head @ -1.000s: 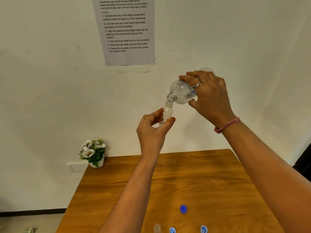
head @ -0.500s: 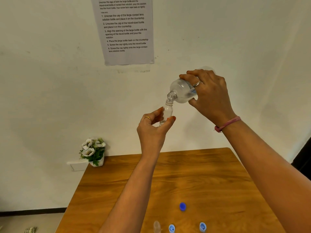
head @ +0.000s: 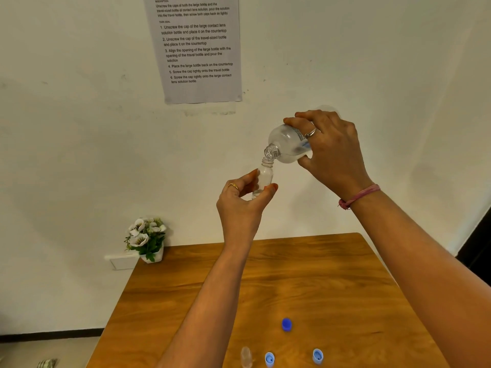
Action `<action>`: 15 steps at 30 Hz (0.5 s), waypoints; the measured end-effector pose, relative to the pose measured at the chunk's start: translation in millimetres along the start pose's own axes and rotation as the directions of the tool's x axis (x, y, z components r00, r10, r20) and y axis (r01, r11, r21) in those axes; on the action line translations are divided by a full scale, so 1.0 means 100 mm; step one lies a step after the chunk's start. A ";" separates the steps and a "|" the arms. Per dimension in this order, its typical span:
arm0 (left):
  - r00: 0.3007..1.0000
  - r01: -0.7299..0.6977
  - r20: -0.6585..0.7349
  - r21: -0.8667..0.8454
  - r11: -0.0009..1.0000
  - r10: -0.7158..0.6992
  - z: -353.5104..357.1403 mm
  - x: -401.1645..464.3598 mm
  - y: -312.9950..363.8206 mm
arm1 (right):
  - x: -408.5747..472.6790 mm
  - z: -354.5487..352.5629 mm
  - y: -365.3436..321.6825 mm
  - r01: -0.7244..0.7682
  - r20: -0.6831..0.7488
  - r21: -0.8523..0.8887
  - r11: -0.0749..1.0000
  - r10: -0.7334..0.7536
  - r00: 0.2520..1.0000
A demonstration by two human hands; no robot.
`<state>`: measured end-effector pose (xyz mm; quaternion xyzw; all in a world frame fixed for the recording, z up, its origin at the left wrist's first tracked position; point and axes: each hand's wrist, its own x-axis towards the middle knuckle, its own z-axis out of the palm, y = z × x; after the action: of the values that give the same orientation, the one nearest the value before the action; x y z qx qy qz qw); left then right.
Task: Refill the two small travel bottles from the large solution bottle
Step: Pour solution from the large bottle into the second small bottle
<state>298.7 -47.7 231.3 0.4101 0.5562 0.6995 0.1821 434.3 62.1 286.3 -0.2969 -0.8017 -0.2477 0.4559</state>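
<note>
Above the table, at chest height: both hands raised, pour in progress.

Right hand [head: 332, 150]: fingers and thumb curled round the body of the large solution bottle [head: 288, 143], which is tipped neck-down toward the left hand.

Left hand [head: 244, 203]: thumb and fingers pinch the small travel bottle [head: 264, 179] near its base, holding it upright just below the right hand.

Necks: the large bottle's open neck sits directly over the travel bottle's mouth, touching or nearly so (cannot tell which).

Fill level: a little clear liquid shows at the bottom of the travel bottle; the upper part looks unfilled. No stream can be made out.

Change since a second ago: very little. Grips, tilt and alignment match the earlier views; both hands sit a shade higher against the wall, which may be camera shift only. Reading: the pour is being held steady, not started or ended.

Below the hands, on the table [head: 345, 274]: a second small bottle [head: 246, 356] stands uncapped at the near edge; two pale blue caps [head: 269, 359] lie beside it; a dark blue cap [head: 286, 324] lies farther in.

Task standing: first travel bottle partly filled, second apparently not yet served, all three caps off.

Risk: the narrow mouth leaves small margin; any drift of either hand could spill solution.

Beyond the left hand: a potted flower [head: 147, 239] and a posted instruction sheet [head: 196, 49].
</note>
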 end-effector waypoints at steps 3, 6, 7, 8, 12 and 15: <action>1.000 0.001 0.001 -0.004 1.000 -0.001 0.00 -0.01 0.00 | -0.01 0.00 0.00 0.002 -0.001 0.004 1.000 -0.002 1.000; 1.000 0.000 0.005 -0.005 1.000 0.000 0.00 -0.01 0.00 | -0.01 -0.01 0.00 0.000 -0.003 0.004 1.000 0.000 1.000; 1.000 -0.002 0.005 -0.004 1.000 0.002 0.00 -0.01 0.00 | -0.01 -0.01 0.00 0.000 -0.003 0.002 1.000 0.000 1.000; 1.000 -0.004 0.006 -0.003 1.000 0.004 0.00 -0.02 0.00 | -0.01 -0.01 0.00 0.000 -0.003 0.000 1.000 0.000 1.000; 1.000 -0.004 0.003 -0.008 1.000 0.004 0.01 -0.02 0.00 | -0.01 0.00 0.02 -0.001 -0.001 -0.002 1.000 0.001 1.000; 1.000 -0.006 0.003 -0.002 1.000 0.006 0.01 -0.01 0.00 | -0.01 0.00 0.01 0.000 -0.001 -0.004 1.000 0.000 1.000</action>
<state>299.9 -48.1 230.4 0.4127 0.5537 0.7001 0.1812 435.7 62.3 285.7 -0.2974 -0.8010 -0.2494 0.4557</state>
